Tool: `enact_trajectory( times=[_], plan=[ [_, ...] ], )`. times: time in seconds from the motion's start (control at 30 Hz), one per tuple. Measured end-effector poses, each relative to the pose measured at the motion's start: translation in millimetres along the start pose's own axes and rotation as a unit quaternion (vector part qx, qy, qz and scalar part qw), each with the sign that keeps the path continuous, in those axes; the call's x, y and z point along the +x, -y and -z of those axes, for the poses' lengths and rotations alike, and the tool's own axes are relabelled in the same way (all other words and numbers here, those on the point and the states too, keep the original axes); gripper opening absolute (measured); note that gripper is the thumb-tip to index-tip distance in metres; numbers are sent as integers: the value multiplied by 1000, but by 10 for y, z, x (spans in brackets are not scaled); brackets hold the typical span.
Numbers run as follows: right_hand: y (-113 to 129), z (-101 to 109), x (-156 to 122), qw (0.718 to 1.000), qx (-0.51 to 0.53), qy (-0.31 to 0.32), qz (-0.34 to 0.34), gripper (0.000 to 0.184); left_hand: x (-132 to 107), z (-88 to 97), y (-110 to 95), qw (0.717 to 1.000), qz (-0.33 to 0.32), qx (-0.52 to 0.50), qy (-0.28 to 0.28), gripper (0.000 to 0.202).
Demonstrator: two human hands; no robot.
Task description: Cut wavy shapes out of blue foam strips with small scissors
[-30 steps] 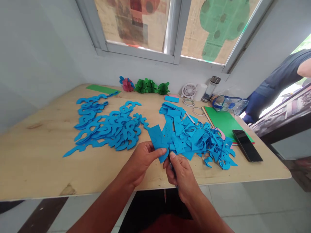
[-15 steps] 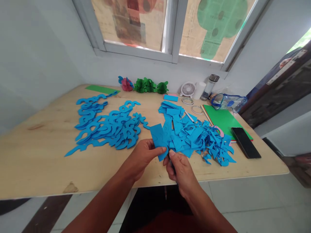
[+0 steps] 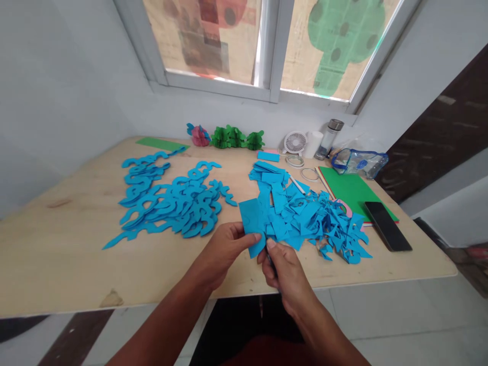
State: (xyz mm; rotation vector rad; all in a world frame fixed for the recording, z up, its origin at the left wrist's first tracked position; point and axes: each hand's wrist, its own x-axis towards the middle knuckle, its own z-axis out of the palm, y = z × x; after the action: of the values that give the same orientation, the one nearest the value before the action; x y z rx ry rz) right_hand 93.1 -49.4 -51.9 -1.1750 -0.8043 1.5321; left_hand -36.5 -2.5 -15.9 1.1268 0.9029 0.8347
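Observation:
My left hand (image 3: 223, 249) pinches a rectangular blue paper or foam sheet (image 3: 251, 223) by its lower edge. My right hand (image 3: 284, 277) meets the sheet's lower corner, its fingers closed on a small dark tool (image 3: 270, 260) that is mostly hidden. Just beyond both hands lies a heap of blue offcuts (image 3: 301, 218). To the left lies a spread of curved blue cut-out shapes (image 3: 168, 203). Both groups rest on a plywood table (image 3: 57, 249).
A green sheet stack (image 3: 353, 193) and black phone (image 3: 387, 226) lie at right. Along the wall stand green paper ornaments (image 3: 233, 137), a small white fan (image 3: 295, 142), a glass bottle (image 3: 330, 138) and a clear pouch (image 3: 360, 163). A window (image 3: 267, 46) sits above.
The blue sheet has shifted slightly right and turned a little in my hands. The person at the right edge has gone from view, and a dark panel now fills that side.

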Motion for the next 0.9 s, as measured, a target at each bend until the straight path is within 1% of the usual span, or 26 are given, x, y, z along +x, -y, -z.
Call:
enact_trajectory(
  times=[0.2, 0.47, 0.67, 0.77, 0.9],
  plan=[
    [-21, -18, 1, 1000, 3, -9, 4, 47, -26, -19, 28, 999, -12, -36, 0, 19],
    [-14, -25, -3, 1000, 4, -9, -5, 48, -25, -12, 13, 1000, -16, -21, 5, 20],
    [-13, -26, -6, 1000, 3, -10, -1, 47, -32, -13, 46, 999, -16, -43, 3, 20],
    [-14, -21, -5, 1000, 0, -9, -5, 47, -36, -14, 48, 999, -10, -42, -9, 19],
    [-10, -15, -3, 1000, -3, -7, -5, 48, -29, -5, 22, 999, 0, -17, -30, 19]
  ],
)
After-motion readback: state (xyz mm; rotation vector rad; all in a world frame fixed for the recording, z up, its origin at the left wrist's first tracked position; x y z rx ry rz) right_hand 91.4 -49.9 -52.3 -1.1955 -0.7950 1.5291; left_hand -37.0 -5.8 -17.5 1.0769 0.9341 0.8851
